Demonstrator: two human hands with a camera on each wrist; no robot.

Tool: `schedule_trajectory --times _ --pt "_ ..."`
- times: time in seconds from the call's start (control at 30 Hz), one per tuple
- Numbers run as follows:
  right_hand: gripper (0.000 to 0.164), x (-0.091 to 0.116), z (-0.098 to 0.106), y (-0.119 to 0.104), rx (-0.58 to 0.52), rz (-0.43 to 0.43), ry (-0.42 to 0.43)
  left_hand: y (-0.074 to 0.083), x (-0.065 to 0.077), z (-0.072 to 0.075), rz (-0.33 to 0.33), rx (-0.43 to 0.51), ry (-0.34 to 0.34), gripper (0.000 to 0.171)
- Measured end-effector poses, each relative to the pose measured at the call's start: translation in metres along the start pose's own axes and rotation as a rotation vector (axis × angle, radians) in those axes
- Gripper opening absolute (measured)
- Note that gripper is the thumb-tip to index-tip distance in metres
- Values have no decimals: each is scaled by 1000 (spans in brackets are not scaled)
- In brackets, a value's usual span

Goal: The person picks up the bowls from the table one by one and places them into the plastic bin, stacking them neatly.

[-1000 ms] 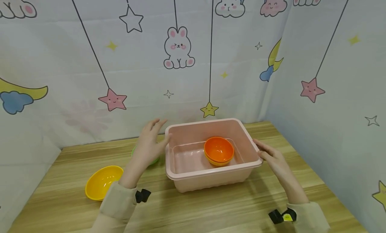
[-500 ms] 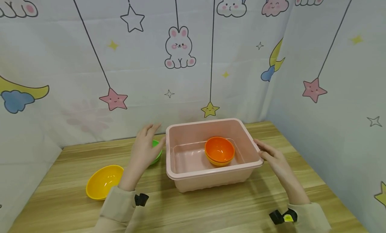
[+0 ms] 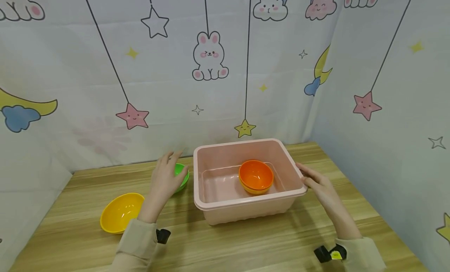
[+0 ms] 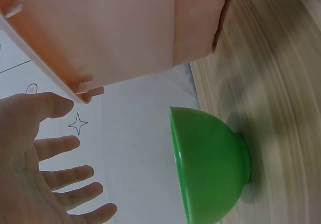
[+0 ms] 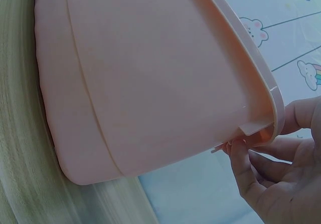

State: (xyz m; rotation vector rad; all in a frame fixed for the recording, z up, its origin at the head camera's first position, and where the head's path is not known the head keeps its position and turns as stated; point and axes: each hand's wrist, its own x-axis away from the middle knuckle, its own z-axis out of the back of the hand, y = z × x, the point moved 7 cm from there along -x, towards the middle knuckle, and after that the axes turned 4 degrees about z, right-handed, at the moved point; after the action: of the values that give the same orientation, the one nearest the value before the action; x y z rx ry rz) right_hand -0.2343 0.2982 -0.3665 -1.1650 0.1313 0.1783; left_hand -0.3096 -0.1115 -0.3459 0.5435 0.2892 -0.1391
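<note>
My left hand (image 3: 164, 180) hovers over a green bowl (image 3: 184, 181), fingers spread. In the left wrist view this hand (image 4: 22, 158) holds nothing, and a gap separates it from the upright green bowl (image 4: 210, 163). A pink plastic tub (image 3: 242, 215) stands on the table to the right of the green bowl. My right hand (image 3: 321, 190) pinches the tub's right rim, and the right wrist view shows the fingers (image 5: 241, 169) curled around that edge. Inside the tub sits an orange bowl (image 3: 256, 175), stacked in a yellow-orange bowl (image 3: 254, 191).
A yellow bowl (image 3: 121, 213) lies on the left of the wooden table (image 3: 225, 248), partly hidden behind my left forearm. Printed white cloth (image 3: 168, 76) hangs behind the table and along the right side.
My left hand has left the tub's left rim area, moving left and down over the green bowl, which shows more now. The right hand keeps its grip; the tub stays put.
</note>
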Motion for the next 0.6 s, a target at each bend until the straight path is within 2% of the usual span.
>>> schedule_trajectory --times 0.3,0.6 --pt "49 0 -1 0 -13 4 -6 -17 -1 -10 52 -44 -17 57" --pt "48 0 -1 -1 -2 5 4 -28 -2 -20 94 -75 -63 65"
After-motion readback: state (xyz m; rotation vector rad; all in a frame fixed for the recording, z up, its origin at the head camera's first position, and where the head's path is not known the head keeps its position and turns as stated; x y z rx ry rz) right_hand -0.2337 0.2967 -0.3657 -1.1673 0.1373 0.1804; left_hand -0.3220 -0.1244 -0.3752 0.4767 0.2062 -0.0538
